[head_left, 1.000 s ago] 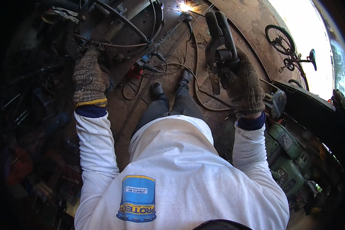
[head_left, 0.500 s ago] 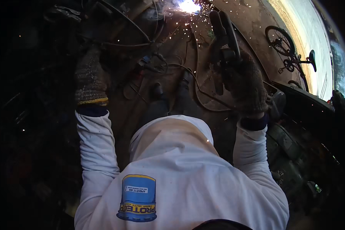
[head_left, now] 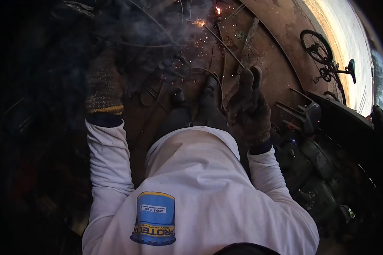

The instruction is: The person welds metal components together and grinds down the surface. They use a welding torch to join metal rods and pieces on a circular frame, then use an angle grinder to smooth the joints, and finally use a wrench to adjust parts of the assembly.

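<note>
My right hand (head_left: 250, 111), in a dark worn glove, is shut on a black welding electrode holder (head_left: 252, 78). A thin rod (head_left: 223, 44) runs from the holder up to a small glow and scattered sparks (head_left: 198, 23) on dark metalwork. My left hand (head_left: 104, 87), in a knitted glove with a yellow cuff band, lies on dark metal at the left. Its fingers are lost in shadow and smoke. Both white sleeves and my white shirt fill the lower middle, and my dark shoes (head_left: 208, 87) stand on the rusty floor.
Cables (head_left: 181, 70) coil on the brown floor (head_left: 281, 25) by my feet. A bicycle (head_left: 323, 55) stands at the upper right near bright ground. Dark machinery (head_left: 319, 170) crowds the right side. Grey smoke (head_left: 157, 25) hangs over the weld, and the left side is dark.
The bright arc has dimmed to a small glow with few sparks. My right hand and holder have drawn back toward my body. Smoke now drifts over the work.
</note>
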Motion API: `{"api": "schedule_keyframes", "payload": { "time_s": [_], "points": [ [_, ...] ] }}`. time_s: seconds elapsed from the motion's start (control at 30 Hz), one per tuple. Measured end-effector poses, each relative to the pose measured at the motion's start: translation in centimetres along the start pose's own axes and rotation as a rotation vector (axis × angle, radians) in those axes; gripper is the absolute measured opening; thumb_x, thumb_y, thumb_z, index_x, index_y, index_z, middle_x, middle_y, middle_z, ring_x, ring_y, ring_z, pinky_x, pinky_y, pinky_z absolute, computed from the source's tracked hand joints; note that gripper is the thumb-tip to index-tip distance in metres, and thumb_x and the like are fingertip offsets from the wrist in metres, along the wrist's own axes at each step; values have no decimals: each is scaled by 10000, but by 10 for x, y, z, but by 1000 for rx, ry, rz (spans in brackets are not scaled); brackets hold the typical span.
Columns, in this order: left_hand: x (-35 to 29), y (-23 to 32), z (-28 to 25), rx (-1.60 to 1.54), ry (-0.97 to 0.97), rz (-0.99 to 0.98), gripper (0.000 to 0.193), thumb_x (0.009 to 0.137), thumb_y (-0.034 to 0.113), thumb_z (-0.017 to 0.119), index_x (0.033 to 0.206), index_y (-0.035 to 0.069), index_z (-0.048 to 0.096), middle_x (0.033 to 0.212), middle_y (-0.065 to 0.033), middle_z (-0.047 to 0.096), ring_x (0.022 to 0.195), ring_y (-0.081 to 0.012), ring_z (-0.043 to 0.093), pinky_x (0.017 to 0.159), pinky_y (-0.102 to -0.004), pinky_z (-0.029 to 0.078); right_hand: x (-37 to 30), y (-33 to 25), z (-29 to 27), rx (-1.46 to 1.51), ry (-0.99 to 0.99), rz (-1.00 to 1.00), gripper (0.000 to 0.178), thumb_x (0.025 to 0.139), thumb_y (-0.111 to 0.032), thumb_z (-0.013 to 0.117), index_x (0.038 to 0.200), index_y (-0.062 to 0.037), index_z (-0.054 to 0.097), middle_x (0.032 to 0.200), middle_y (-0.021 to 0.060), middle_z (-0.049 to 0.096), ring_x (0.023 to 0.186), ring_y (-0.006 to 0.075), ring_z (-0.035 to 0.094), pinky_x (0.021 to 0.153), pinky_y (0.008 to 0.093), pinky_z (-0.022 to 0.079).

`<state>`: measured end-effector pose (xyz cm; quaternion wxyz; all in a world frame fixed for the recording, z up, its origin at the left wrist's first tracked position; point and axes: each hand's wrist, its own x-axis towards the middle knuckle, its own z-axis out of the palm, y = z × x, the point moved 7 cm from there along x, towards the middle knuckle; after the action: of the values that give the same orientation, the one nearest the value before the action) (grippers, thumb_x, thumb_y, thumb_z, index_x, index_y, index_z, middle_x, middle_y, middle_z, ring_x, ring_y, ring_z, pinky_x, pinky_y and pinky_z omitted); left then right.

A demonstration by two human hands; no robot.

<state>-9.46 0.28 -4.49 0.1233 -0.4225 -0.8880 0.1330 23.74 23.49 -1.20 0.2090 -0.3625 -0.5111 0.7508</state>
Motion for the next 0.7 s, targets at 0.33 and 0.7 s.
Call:
{"api": "schedule_keyframes", "payload": {
  "time_s": [0.33, 0.7],
  "points": [
    [17, 12, -75, -347, 43, -87, 441, 760, 86, 601, 1200, 72, 603, 1107, -173, 656, 1006, -347, 637, 892, -419, 515, -10, 44, 11, -294, -248, -59, 826, 744, -332, 837, 1370, 28, 437, 1208, 101, 626, 1066, 165, 609, 893, 302, 496],
    [17, 11, -75, -413, 122, -78, 405, 749, 44, 608, 1153, 82, 622, 1047, -157, 673, 961, -362, 643, 866, -427, 519, -8, 49, 17, -391, -337, -19, 854, 760, -251, 827, 1426, 17, 366, 1345, 146, 542, 1178, 196, 553, 985, 331, 448]
  ]
}}
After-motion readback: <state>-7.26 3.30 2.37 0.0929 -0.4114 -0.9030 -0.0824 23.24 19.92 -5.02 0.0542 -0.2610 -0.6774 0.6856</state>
